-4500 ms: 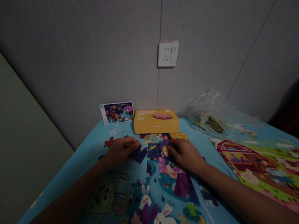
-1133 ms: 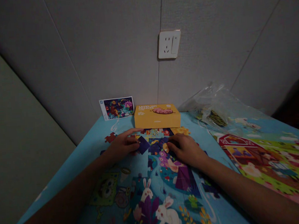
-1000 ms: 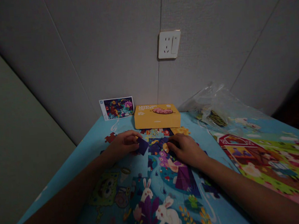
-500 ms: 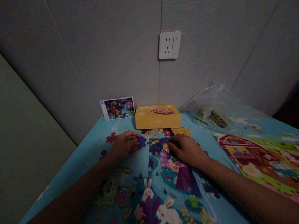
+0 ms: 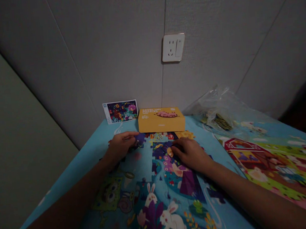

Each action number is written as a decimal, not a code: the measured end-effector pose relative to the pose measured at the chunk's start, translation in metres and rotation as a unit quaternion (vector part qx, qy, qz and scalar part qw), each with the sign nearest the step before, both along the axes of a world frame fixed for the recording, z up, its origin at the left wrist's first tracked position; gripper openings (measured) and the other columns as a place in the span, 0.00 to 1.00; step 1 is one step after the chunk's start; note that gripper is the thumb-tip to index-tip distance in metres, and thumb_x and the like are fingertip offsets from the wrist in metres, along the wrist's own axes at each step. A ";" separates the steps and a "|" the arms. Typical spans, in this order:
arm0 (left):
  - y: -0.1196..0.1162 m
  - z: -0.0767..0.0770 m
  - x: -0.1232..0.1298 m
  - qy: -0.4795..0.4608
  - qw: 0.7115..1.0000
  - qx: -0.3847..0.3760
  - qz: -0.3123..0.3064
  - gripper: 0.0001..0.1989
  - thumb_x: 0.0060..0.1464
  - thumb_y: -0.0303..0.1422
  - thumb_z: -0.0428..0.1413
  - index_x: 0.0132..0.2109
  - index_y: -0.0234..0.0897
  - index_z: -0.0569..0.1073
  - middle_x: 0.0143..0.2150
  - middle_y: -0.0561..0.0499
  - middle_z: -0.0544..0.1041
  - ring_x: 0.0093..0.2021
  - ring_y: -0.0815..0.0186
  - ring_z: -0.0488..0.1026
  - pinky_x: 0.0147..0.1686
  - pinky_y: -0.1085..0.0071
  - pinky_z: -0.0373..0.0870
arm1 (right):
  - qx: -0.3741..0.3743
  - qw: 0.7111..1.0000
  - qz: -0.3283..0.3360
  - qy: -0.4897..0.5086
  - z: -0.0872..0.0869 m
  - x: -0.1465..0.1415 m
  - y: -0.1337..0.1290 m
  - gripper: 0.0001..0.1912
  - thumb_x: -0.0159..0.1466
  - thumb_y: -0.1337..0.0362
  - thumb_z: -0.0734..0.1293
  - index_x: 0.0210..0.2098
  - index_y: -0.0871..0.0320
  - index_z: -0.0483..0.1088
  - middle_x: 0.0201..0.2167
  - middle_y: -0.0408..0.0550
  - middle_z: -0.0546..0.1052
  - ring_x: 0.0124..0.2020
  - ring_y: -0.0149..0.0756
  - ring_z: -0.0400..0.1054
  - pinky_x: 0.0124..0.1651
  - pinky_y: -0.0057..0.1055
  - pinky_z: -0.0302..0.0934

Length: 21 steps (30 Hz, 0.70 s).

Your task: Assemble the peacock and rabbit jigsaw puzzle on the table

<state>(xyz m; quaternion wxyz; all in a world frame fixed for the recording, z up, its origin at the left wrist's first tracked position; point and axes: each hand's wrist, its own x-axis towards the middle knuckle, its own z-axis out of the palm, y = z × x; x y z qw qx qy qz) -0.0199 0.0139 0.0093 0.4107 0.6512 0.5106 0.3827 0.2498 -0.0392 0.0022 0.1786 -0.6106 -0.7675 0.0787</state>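
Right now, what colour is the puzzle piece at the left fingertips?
The puzzle piece is dark bluish purple, head view.

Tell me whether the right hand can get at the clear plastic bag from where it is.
Likely yes: the plastic bag lies beyond and right of the right hand, with nothing upright showing between them, though it would have to leave the puzzle it appears to touch.

Stretches flat toward the far edge of the desk (image 5: 85,154) as a partly joined, rabbit-patterned puzzle (image 5: 170,186), with a dark purple piece (image 5: 139,140) nearer the far left corner.
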 end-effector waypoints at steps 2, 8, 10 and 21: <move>-0.004 -0.003 0.004 -0.013 0.998 0.001 -0.059 0.21 0.51 0.37 0.56 0.51 0.35 0.76 0.38 0.48 0.81 0.33 0.63 0.76 0.31 0.72 0.70 | 0.003 1.000 0.002 -0.001 0.001 0.000 -0.001 0.14 0.67 0.62 0.60 0.41 0.59 0.77 0.40 0.52 0.79 0.41 0.40 0.72 0.43 0.31 0.60; -0.010 -0.010 0.013 0.168 0.973 0.104 -0.117 0.21 0.56 0.33 0.53 0.56 0.39 0.74 0.28 0.53 0.79 0.23 0.67 0.71 0.30 0.71 0.66 | 0.000 1.000 0.002 -0.001 0.000 0.000 -0.001 0.14 0.67 0.62 0.60 0.42 0.59 0.76 0.39 0.52 0.79 0.41 0.39 0.72 0.44 0.30 0.59; -0.009 -0.010 0.012 0.179 0.969 0.120 -0.118 0.22 0.56 0.33 0.53 0.58 0.40 0.73 0.34 0.51 0.81 0.28 0.64 0.74 0.34 0.70 0.68 | 0.000 1.000 0.002 -0.001 -0.001 0.000 -0.001 0.14 0.67 0.62 0.60 0.42 0.59 0.76 0.40 0.52 0.79 0.41 0.40 0.72 0.44 0.31 0.59; -0.002 -0.012 0.009 0.234 0.955 0.157 -0.089 0.21 0.48 0.28 0.59 0.52 0.38 0.74 0.41 0.48 0.77 0.45 0.58 0.73 0.45 0.65 0.67 | 0.001 1.000 0.003 0.001 -0.003 0.000 0.000 0.14 0.66 0.62 0.60 0.42 0.59 0.76 0.41 0.52 0.79 0.42 0.40 0.72 0.44 0.31 0.60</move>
